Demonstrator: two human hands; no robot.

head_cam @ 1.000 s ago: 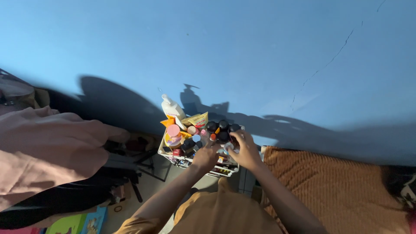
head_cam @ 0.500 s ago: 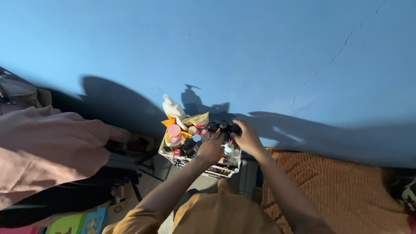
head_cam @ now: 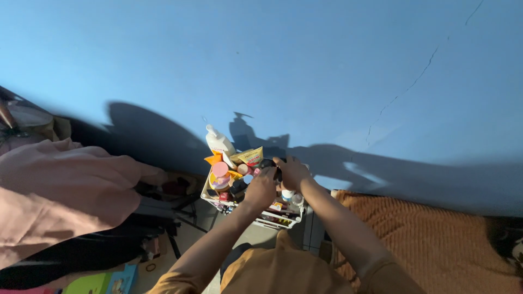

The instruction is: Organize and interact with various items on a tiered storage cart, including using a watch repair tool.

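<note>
Your right hand (head_cam: 294,171) is closed over a dark-capped bottle (head_cam: 268,163) at the back of the white rack (head_cam: 283,220), and your left hand (head_cam: 261,188) rests curled against the same cluster, though you cannot tell whether it grips anything. The bottle looks small, rigid and smooth, probably light and slippery, so take it round the body below the cap. Just beside it stand a white pump bottle (head_cam: 218,142), a pink-lidded jar (head_cam: 219,170) and a yellow sachet (head_cam: 251,155), packed close against the blue wall (head_cam: 305,65).
</note>
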